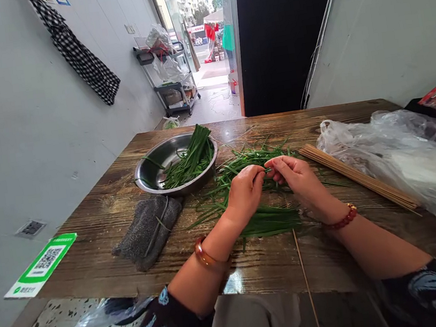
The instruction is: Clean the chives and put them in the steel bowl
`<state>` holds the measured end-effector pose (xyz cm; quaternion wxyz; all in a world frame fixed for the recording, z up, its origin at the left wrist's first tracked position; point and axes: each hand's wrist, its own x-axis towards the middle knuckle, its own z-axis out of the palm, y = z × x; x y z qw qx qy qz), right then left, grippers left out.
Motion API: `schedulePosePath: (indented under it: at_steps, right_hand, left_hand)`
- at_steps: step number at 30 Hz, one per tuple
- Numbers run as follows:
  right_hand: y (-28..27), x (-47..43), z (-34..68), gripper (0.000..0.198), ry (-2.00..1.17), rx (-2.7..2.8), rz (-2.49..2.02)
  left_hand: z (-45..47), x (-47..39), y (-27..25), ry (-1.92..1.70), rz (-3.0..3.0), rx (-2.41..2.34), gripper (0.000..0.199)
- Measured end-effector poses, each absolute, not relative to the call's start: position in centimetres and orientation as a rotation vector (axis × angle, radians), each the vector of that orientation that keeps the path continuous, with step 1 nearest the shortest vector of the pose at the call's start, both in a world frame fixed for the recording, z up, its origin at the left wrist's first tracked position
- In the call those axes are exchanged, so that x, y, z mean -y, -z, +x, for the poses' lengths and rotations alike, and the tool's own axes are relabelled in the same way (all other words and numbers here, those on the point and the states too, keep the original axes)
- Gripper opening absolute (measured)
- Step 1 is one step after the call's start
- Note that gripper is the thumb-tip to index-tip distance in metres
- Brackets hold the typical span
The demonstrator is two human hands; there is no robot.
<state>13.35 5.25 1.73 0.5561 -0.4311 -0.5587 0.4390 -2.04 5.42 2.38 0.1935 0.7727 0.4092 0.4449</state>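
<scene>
My left hand [245, 186] and my right hand [290, 172] meet over the table, fingertips pinched together on a small bit of green chive [267, 169]. Most of that piece is hidden by the fingers. Beneath and behind my hands lies a loose heap of chives [257, 155]. Closer to me a flat bundle of chives [270, 221] rests on the wood, with a thin bamboo skewer [303, 270] running from it past the table's front edge. To the left stands a steel bowl [143, 168] holding more chives [196, 155].
A dark grey mesh cloth [150, 230] lies left of my left forearm on the wooden table [104, 217]. On the right are a bundle of bamboo skewers [358, 176] and clear plastic bags [402, 148]. A cart [174, 85] stands beyond, by the doorway.
</scene>
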Motion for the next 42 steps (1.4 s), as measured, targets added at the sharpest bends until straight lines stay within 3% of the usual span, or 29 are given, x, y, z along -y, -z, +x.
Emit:
schedulePosePath:
  at_steps: [6,17,25,42]
  right_hand:
    - [-2.0,-5.2,13.0,0.036,-1.017,1.321,-1.037]
    - [-2.0,-5.5,13.7,0.029,-0.862,1.433,-1.106]
    - [-1.8,-5.6,13.8,0.029,-0.851,1.465,-1.117]
    - [-2.2,-5.5,13.9,0.032,-0.859,1.496,-1.132]
  left_hand:
    - [-2.0,-5.3,-2.5,-1.263,2.196,-1.153,0.017]
    - [-2.2,-5.3,-3.3,-1.06,1.475,-1.012,0.027]
    - [-2.4,-5.3,-3.3,-1.07,1.408,-1.015,0.022]
    - [-2.3,-5.6,-2.3,-1.233,2.254,-1.211,0.015]
